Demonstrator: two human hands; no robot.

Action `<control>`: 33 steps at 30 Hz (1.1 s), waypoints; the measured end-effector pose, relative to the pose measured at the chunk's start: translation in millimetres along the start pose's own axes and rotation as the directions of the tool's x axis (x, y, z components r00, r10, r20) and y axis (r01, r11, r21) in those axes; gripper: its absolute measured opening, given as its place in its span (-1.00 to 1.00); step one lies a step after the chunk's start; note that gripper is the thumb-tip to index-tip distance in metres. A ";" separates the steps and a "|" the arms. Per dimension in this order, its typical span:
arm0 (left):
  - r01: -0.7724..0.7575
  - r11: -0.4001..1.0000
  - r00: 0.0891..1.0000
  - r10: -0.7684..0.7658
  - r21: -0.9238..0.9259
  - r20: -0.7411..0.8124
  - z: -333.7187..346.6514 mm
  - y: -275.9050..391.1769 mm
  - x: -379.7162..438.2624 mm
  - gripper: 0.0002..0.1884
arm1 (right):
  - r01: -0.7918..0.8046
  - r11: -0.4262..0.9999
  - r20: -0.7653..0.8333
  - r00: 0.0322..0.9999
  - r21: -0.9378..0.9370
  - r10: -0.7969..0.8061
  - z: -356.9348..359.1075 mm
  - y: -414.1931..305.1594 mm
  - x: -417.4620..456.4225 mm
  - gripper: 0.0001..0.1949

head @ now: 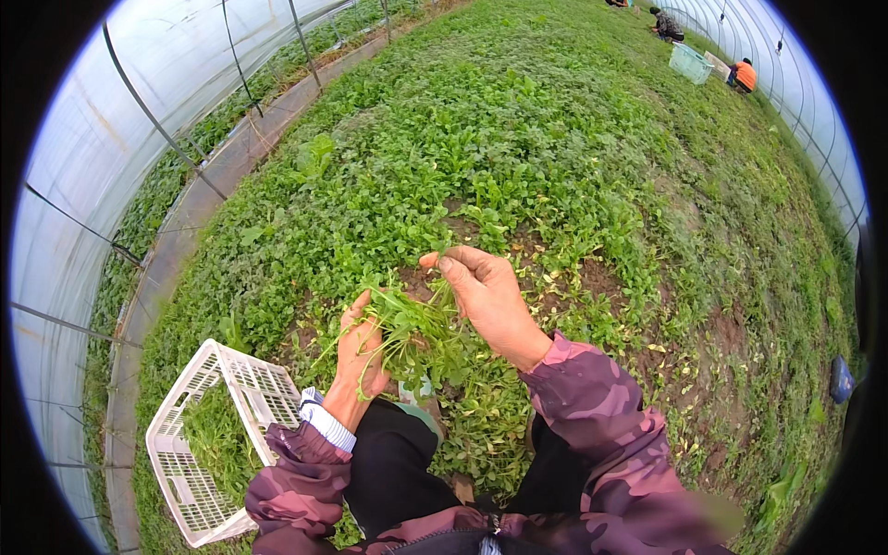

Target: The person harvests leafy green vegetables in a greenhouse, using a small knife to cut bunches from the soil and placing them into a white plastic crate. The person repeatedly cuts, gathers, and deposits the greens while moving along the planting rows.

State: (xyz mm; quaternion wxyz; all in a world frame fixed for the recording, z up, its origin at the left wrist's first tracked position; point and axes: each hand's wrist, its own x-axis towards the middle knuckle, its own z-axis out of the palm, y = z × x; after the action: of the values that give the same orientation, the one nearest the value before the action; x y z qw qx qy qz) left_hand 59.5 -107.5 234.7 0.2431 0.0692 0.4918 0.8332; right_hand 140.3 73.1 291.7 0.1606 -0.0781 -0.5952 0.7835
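A loose bunch of leafy greens (409, 322) with thin pale stems lies in my left hand (361, 354), the thumb up along its left side. My right hand (485, 298) is just right of the bunch, thumb and forefinger pinched together. A small green sprig (442, 245) shows at those fingertips; the curled fingers behind are partly hidden. Some stems pass close under the right hand. To my left, a white slatted plastic crate (267, 388) stands tilted on the plants, with cut greens (218, 433) inside.
Low leafy plants (430, 146) cover the ground ahead, with bare soil (596, 277) and yellowed leaves by my right hand. A grey strip (187, 208) runs along the plastic tunnel wall (76, 229). Far right, people (744, 75) crouch near a pale green crate (690, 64).
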 end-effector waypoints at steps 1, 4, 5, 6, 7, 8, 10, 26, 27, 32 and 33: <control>-0.016 1.000 0.999 0.015 -0.019 -0.033 -2.2 -1.1 0.4 -0.76 | 0.066 0.998 -0.045 0.997 -0.008 -0.067 1.6 -12.2 -1.6 -0.76; -0.021 0.993 1.000 0.019 -0.115 -0.017 -17.4 -0.8 -0.2 -0.72 | 0.202 0.979 -0.213 0.955 -0.043 -0.206 -30.3 -20.0 7.1 -0.75; -0.007 0.991 1.000 0.005 -0.131 -0.017 -21.3 -2.7 1.8 -0.72 | 0.155 0.969 -0.195 0.962 -0.190 -0.192 -49.7 -17.7 12.9 -0.69; -0.011 0.992 1.000 0.007 -0.127 -0.029 -28.0 6.5 0.7 -0.72 | 0.111 0.868 -0.128 0.972 -0.484 -0.196 -50.6 -18.3 13.5 -0.64; -0.013 0.993 0.999 0.008 -0.119 -0.044 -36.4 16.4 -1.5 -0.72 | 0.077 0.677 -0.065 0.981 -0.732 -0.182 -48.6 -18.0 14.4 -0.58; -0.004 0.993 0.999 -0.001 -0.119 -0.043 -29.7 13.8 -2.4 -0.70 | 0.079 0.355 0.018 0.985 -0.931 -0.173 -55.3 -9.0 10.8 -0.52; 0.064 0.974 0.998 -0.064 -0.219 0.006 -23.1 8.4 -0.9 -0.69 | 0.099 -0.025 0.101 0.988 -0.995 -0.113 -65.2 5.0 3.9 -0.56; 0.157 0.932 0.915 -0.012 -0.328 0.404 -2.0 15.4 -3.8 -0.81 | -0.206 0.954 -0.048 0.974 0.217 0.221 -6.8 -3.8 -4.9 -0.85; 0.131 0.950 0.922 -0.012 -0.283 0.386 3.8 37.8 -10.0 -0.84 | -0.215 0.936 -0.009 0.974 0.278 0.226 2.3 -8.5 -2.5 -0.86; 0.166 0.975 0.912 -0.096 -0.147 0.398 18.7 36.1 -5.9 -0.73 | -0.255 0.965 0.131 0.961 0.066 0.245 -11.5 -3.8 -3.3 -0.81; 0.170 0.981 0.910 -0.122 -0.088 0.395 16.6 35.7 -3.9 -0.73 | -0.237 0.971 0.190 0.952 -0.029 0.238 -9.2 -3.9 -4.0 -0.80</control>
State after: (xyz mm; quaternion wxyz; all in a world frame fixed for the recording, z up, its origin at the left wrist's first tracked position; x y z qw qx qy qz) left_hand 56.7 -110.5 274.1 0.4010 0.1810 0.3863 0.8107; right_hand 147.6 81.1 292.5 0.0068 -0.0738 -0.5967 0.7991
